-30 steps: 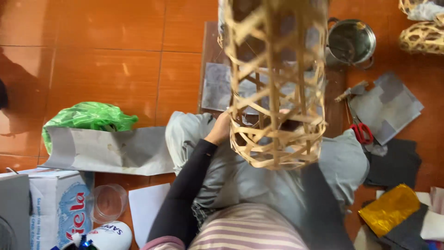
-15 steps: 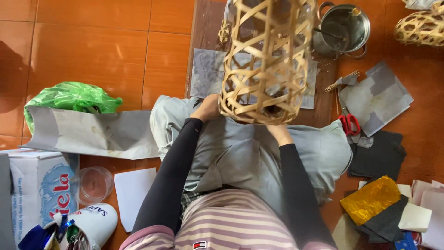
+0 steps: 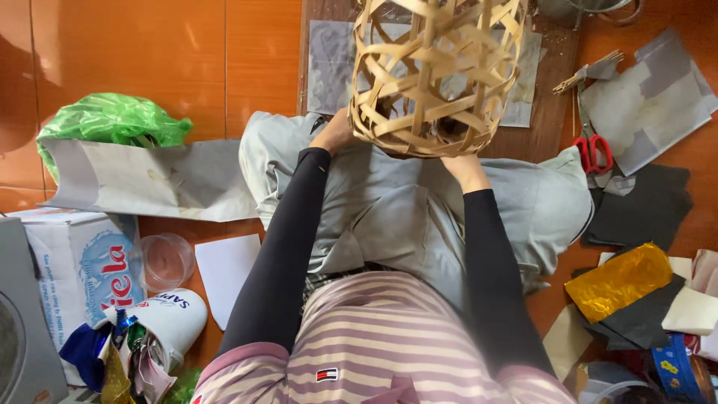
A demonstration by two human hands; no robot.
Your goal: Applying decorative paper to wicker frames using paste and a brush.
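Both hands up on the woven bamboo frame (image 3: 436, 71), an open lattice of pale strips, held upright over the lap above the grey trousers (image 3: 389, 209). Left hand (image 3: 334, 133) pressed against the lower left rim, fingers curled onto the strips there, partly hidden behind the weave. Right hand (image 3: 465, 167) under the lower right rim, touching it; fingers tucked up behind the frame, so cannot tell whether spread or closed. Black sleeves running down from both wrists to a striped top (image 3: 374, 344).

Behind the frame, a dark wooden board (image 3: 550, 112) with a sheet of grey paper (image 3: 329, 63) on it. Off to the right on the orange tile floor, red-handled scissors (image 3: 593, 153) just beside more grey paper, dark sheets (image 3: 643, 209) near them, and a crumpled gold foil piece (image 3: 619, 280) lower down. To the left, a green plastic bag (image 3: 108, 123) resting against a long strip of grey cardboard (image 3: 142, 179), a clear plastic cup (image 3: 162, 260) beside a white sheet (image 3: 224, 265), a white carton (image 3: 67, 262) at the edge.
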